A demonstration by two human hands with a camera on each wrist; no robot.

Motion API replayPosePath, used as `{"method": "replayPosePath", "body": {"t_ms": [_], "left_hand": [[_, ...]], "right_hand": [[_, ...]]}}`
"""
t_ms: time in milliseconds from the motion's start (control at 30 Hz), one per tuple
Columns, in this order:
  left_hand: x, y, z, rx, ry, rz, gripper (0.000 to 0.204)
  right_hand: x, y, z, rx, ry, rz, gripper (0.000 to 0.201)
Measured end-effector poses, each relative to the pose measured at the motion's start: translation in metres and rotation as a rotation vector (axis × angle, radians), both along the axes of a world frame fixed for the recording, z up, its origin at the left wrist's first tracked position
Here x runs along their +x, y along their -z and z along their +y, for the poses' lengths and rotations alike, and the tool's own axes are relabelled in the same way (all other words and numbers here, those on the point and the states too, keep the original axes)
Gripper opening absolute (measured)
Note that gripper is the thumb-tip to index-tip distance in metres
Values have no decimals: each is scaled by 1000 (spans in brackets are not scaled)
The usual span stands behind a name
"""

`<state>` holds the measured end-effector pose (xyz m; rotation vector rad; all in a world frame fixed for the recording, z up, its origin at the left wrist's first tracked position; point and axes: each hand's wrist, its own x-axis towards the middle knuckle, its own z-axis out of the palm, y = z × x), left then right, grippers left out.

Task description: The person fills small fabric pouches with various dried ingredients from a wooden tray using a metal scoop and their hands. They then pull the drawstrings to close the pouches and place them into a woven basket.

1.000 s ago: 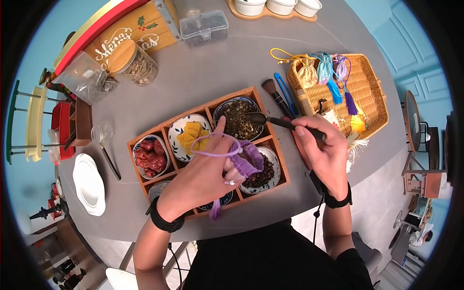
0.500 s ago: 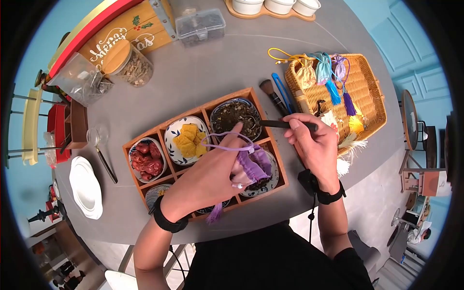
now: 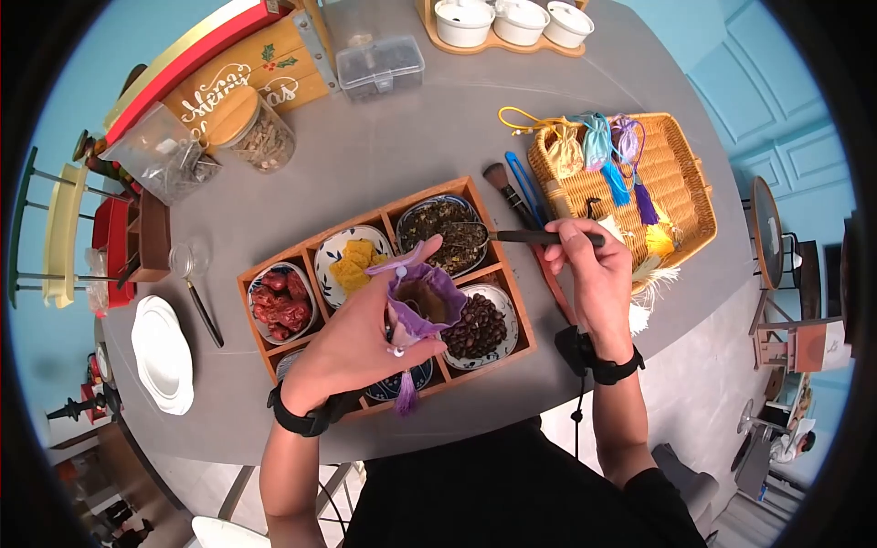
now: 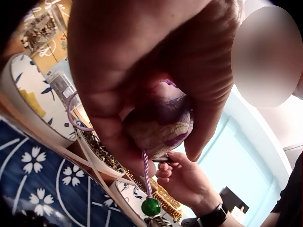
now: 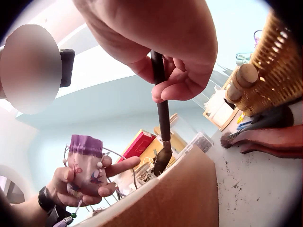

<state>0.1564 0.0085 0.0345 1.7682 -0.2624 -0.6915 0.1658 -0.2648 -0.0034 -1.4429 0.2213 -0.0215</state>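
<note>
My left hand (image 3: 352,338) grips a purple drawstring pouch (image 3: 425,297), its gathered mouth spread and facing up in the head view. A purple tassel (image 3: 406,395) hangs below it. In the right wrist view the pouch (image 5: 87,165) shows a pale printed body. Between thumb and fingers, my right hand (image 3: 594,274) holds a dark-handled spoon (image 3: 539,237). The spoon's bowl dips at the right side of a dish of dried herbs (image 3: 434,224). That dish sits in a divided wooden box (image 3: 501,260), with dark beans (image 3: 475,329) in the dish nearer me.
Yellow pieces (image 3: 356,265) and red dates (image 3: 281,306) fill other dishes. Right of the box lie a brush (image 3: 507,190), a blue tool (image 3: 523,183) and a wicker basket (image 3: 685,183) with small pouches. A white dish (image 3: 163,352) and a long-handled strainer (image 3: 203,310) lie left.
My left hand has drawn back from over the herb dish and turned the pouch's mouth upward, uncovering more beans. The spoon has shifted within the herbs, its handle now nearly level in the head view.
</note>
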Motion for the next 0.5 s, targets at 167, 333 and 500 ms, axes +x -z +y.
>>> {"method": "replayPosePath", "body": {"t_ms": [167, 333, 500], "left_hand": [[-4, 12, 0, 34, -44, -126, 87], [-2, -4, -6, 232, -78, -158, 91], [-2, 5, -7, 256, -146, -214, 95]], "right_hand": [[1, -10, -5, -24, 21, -92, 19], [-2, -31, -6, -9, 43, -166, 18], [-5, -51, -7, -47, 10, -221, 19]]}}
